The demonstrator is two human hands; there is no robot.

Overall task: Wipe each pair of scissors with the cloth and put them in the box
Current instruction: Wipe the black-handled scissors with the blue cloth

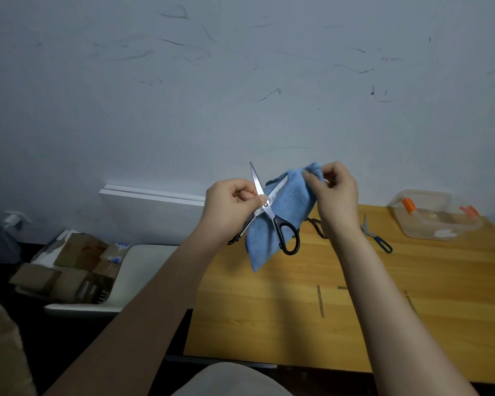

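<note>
Scissors with black handles are held up in the air over the left part of the wooden worktop, blades spread wide in an X. The left hand grips them at the pivot, thumb and curled fingers pinching there. One blade points straight up. The other slants up to the right and lies against the blue cloth. One black handle loop hangs in front of the cloth and the other sticks out below the left hand.

The right hand pinches the bunched top end of the cloth between thumb and fingers, close to the tip of the slanting blade. The rest of the cloth hangs down behind the scissors to a loose corner above the worktop.

Farther back on the worktop, a second pair lies mostly hidden behind the right wrist, with only dark handle loops showing. Just to the right of that wrist lies a third pair, small, with dark bluish handles and its tip pointing away. Beyond it, near the far right corner, stands the clear plastic box with orange clasps; I cannot tell whether anything lies inside.

Off to the left, below worktop level, cardboard boxes sit on a white surface. A white board leans on the scuffed pale wall behind everything.
</note>
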